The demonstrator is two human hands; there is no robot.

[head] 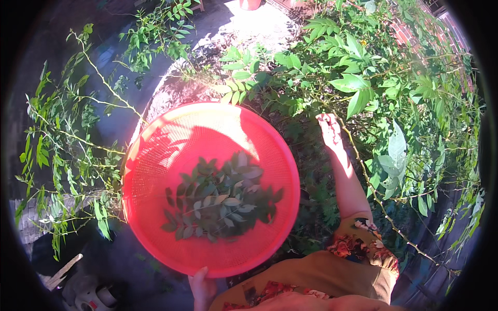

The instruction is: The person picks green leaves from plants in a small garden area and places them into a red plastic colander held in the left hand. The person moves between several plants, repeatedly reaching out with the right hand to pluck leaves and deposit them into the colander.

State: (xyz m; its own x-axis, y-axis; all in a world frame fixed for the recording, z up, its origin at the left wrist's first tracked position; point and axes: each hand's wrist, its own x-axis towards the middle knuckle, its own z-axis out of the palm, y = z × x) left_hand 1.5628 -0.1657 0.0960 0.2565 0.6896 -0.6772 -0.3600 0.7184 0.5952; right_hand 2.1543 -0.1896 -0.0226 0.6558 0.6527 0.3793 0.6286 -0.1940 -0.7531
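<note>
My left hand (202, 285) grips the near rim of a round red plastic mesh basket (272, 233), which is tilted a little towards me. Inside lies a loose pile of green leaf sprigs (220, 198), made up of compound leaves with several leaflets each. My right hand (330, 128) is stretched out to the right of the basket, among the green leaves of a bush (350, 89). Its fingers look curled, but glare and foliage hide whether they hold a stem. Beside that hand a bare thorny branch (363, 173) curves down to the right.
More thorny leafy branches (103, 81) spread on the left. Sunlit pale paving (249, 29) lies beyond the basket, with a red container (250, 4) at the top edge. A brick wall (404, 37) shows far right. A wooden piece (64, 272) lies lower left.
</note>
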